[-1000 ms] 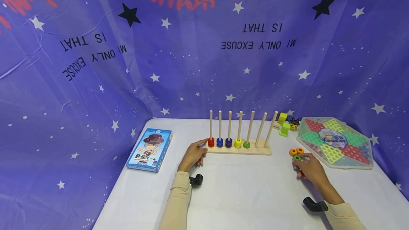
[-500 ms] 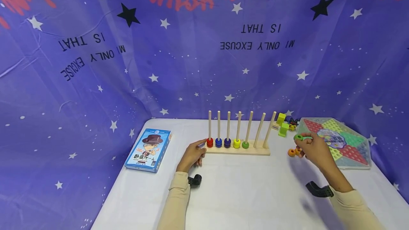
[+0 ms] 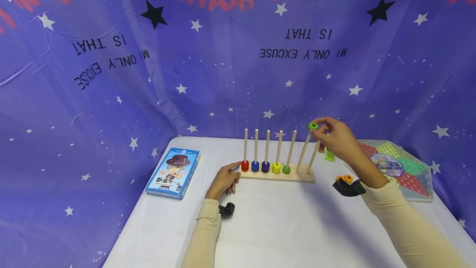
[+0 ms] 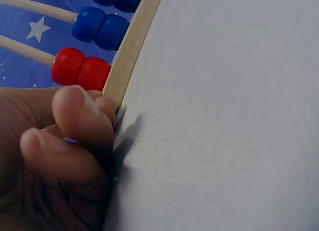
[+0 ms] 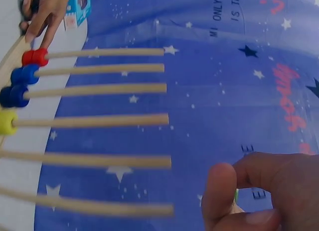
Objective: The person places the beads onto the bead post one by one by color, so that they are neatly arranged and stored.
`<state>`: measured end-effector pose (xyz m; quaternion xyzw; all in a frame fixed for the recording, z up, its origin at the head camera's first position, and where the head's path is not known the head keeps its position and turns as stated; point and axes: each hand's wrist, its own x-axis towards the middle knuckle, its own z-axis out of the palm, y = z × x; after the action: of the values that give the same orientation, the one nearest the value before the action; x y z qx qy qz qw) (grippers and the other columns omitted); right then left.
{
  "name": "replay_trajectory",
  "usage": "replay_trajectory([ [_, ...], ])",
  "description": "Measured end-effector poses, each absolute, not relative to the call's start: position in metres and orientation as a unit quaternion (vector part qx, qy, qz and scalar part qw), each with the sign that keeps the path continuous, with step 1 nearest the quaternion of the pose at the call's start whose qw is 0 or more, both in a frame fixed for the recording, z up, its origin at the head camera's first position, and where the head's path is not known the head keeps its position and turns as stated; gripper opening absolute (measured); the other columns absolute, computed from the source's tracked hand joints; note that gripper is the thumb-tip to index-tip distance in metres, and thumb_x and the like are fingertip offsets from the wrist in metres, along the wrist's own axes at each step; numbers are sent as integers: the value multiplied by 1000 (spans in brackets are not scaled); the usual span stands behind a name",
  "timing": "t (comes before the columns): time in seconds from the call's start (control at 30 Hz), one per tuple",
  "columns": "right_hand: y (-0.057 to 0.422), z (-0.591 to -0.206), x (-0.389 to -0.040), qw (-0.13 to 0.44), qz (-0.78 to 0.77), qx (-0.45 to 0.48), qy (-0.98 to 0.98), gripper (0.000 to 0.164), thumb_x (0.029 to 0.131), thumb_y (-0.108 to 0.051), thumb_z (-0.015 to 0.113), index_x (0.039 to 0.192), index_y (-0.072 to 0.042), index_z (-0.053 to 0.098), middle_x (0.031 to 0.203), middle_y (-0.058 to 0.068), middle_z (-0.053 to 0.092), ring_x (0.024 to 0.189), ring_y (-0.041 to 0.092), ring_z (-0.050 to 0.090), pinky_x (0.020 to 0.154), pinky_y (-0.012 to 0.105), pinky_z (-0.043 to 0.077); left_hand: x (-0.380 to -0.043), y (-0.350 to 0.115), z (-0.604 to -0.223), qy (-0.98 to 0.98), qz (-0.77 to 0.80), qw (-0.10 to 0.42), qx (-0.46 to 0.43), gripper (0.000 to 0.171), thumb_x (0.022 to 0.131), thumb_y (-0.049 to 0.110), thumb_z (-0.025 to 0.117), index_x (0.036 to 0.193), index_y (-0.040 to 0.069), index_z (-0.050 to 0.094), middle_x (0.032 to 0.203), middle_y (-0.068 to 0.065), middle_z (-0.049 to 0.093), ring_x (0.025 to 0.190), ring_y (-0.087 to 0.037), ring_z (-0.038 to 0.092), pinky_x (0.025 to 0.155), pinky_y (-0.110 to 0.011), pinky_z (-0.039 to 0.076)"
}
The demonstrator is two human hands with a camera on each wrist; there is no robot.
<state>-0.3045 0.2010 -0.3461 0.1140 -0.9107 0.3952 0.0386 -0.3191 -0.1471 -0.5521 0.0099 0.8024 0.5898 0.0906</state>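
A wooden peg rack (image 3: 277, 175) stands on the table with several upright pegs. From the left, its pegs carry red beads (image 4: 79, 68), blue beads (image 4: 101, 28), dark blue beads (image 3: 265, 166), yellow beads (image 3: 276, 168) and a green bead (image 3: 286, 169); the two rightmost pegs are bare along their shafts. My left hand (image 3: 224, 180) holds the rack's left end between thumb and forefinger, beside the red beads. My right hand (image 3: 336, 137) pinches a lighter green bead (image 3: 312, 126) at the tip of the second peg from the right. Whether the peg enters its hole cannot be told.
Two orange beads (image 3: 348, 178) lie on the white table (image 3: 275, 222), partly behind the right wrist camera (image 3: 348, 187). A Chinese checkers board (image 3: 409, 173) sits at the right, near green blocks (image 3: 329, 155). A blue game box (image 3: 174, 173) lies at the left. Purple cloth hangs behind.
My right hand has lifted the lighter green bead from beside the orange beads and carried it left and up to a peg tip. My left hand has stayed at the rack's end.
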Motion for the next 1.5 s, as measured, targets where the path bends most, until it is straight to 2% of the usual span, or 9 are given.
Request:
replay_trajectory([
  [0.27, 170, -350, -321, 5, 398, 143, -906, 42, 94, -27, 60, 130, -9, 50, 88, 8, 64, 61, 30, 65, 47, 32, 46, -318, -147, -553, 801, 593, 78, 20, 50, 92, 8, 58, 140, 16, 50, 66, -12, 59, 32, -11, 44, 30, -23, 39],
  [0.5, 167, -357, -327, -13, 395, 132, -909, 40, 95, -25, 60, 130, -8, 50, 92, 12, 63, 58, 25, 64, 49, 32, 47, -318, -147, -552, 799, 594, 86, 24, 50, 93, 8, 57, 141, 18, 49, 70, -19, 61, 32, -11, 45, 31, -23, 38],
  [0.7, 167, -360, -327, -16, 403, 137, -905, 40, 95, -24, 60, 130, -8, 50, 87, 9, 66, 57, 25, 63, 48, 33, 47, -320, -147, -552, 801, 593, 85, 14, 49, 93, 9, 57, 140, 19, 50, 68, -14, 60, 32, -11, 45, 31, -22, 38],
  [0.87, 172, -360, -325, -12, 406, 140, -903, 42, 95, -25, 60, 132, -9, 49, 86, 10, 65, 57, 27, 63, 45, 33, 45, -319, -148, -553, 800, 594, 84, 22, 49, 92, 8, 57, 140, 17, 50, 67, -14, 60, 32, -11, 45, 31, -22, 38],
  [1.03, 189, -359, -320, 2, 416, 124, -901, 49, 94, -33, 61, 135, -11, 48, 89, 14, 65, 59, 32, 64, 43, 32, 45, -318, -147, -552, 801, 593, 82, 26, 49, 93, 8, 57, 140, 17, 50, 67, -14, 60, 33, -11, 45, 31, -22, 38],
  [1.2, 219, -365, -315, 20, 440, 94, -893, 50, 95, -32, 59, 136, -8, 47, 87, 13, 66, 55, 29, 62, 41, 31, 44, -320, -148, -554, 806, 585, 82, 26, 49, 93, 9, 56, 141, 18, 50, 67, -12, 60, 33, -11, 45, 31, -22, 38],
  [1.4, 265, -396, -307, 17, 444, 37, -895, 54, 96, -41, 54, 137, -7, 45, 89, 12, 66, 58, 28, 62, 43, 33, 45, -320, -148, -553, 811, 578, 86, 24, 50, 93, 11, 57, 142, 19, 49, 68, -12, 61, 34, -11, 46, 32, -22, 39],
  [1.5, 289, -422, -304, 1, 445, 17, -895, 52, 98, -38, 52, 137, -5, 43, 87, 11, 66, 57, 24, 61, 44, 33, 46, -320, -148, -554, 813, 575, 84, 25, 50, 93, 11, 56, 142, 19, 49, 68, -14, 61, 34, -12, 46, 32, -23, 40],
])
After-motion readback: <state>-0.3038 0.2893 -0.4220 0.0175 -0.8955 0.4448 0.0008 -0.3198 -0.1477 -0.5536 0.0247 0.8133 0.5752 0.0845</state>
